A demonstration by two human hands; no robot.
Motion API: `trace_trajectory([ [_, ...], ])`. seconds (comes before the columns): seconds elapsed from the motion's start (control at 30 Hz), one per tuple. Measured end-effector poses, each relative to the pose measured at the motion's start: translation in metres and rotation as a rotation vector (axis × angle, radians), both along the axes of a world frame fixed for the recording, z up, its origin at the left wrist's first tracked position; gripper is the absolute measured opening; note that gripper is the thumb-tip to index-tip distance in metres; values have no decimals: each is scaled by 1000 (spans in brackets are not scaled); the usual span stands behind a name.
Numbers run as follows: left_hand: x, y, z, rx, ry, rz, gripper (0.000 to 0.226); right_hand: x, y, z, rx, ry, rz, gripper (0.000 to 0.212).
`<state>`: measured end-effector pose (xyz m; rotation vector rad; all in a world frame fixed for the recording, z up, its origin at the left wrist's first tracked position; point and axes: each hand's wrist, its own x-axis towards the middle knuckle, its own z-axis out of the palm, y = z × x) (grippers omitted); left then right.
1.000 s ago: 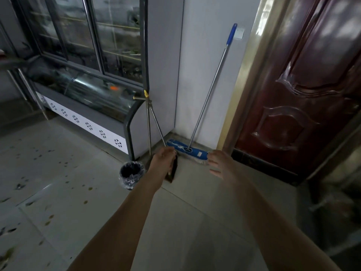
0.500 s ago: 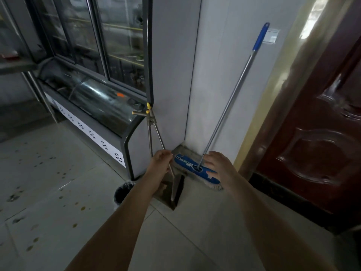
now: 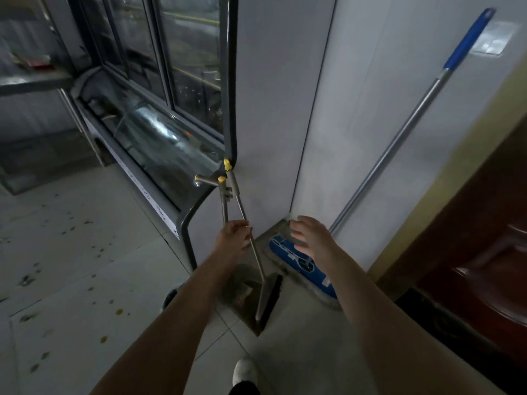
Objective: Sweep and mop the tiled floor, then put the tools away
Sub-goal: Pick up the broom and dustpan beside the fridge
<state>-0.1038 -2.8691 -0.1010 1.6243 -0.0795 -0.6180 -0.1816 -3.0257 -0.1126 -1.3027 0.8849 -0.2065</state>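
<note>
A metal dustpan (image 3: 242,292) and a broom (image 3: 269,295) stand together on the tiles, their two thin steel handles (image 3: 228,192) with yellow tips leaning against the display cabinet's corner. My left hand (image 3: 232,233) grips these handles about halfway down. A flat mop with a blue head (image 3: 288,253) lies in the wall corner, its long steel pole (image 3: 393,146) with a blue grip slanting up the white wall. My right hand (image 3: 310,236) hovers with spread fingers just above the mop head, left of the pole, holding nothing.
A glass-fronted display cabinet (image 3: 159,132) fills the left side. A dark red door (image 3: 484,223) with a yellowish frame stands at right. A small bin (image 3: 171,297) peeks out behind my left forearm. The grey tiles (image 3: 71,266) at left are spotted with stains. My white shoe (image 3: 245,369) is below.
I have stepped closer to the corner. My left hand has slid up from the dustpan base to the handles. My right hand came off the mop head and now hovers open.
</note>
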Motion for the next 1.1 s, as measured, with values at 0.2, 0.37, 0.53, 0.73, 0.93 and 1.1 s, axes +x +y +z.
trace_trajectory([
  [0.2, 87, -57, -36, 38, 68, 22, 27, 93, -55, -25, -31, 58, 102, 36],
  [0.37, 147, -97, -63, 84, 115, 27, 26, 159, -93, -42, -19, 89, 179, 39],
  [0.53, 176, -123, -95, 137, 175, 64, 11, 207, -114, -55, 5, 145, 237, 33],
  [0.73, 208, -149, -129, 179, 283, 152, 13, 260, -150, -74, -95, 172, 465, 43],
  [0.93, 236, -192, -160, 257, 266, 296, 17, 326, -189, -107, -98, 206, 712, 51],
  [1.1, 248, -226, -189, 318, 268, 393, 37, 363, -204, -139, -112, 218, 813, 51],
])
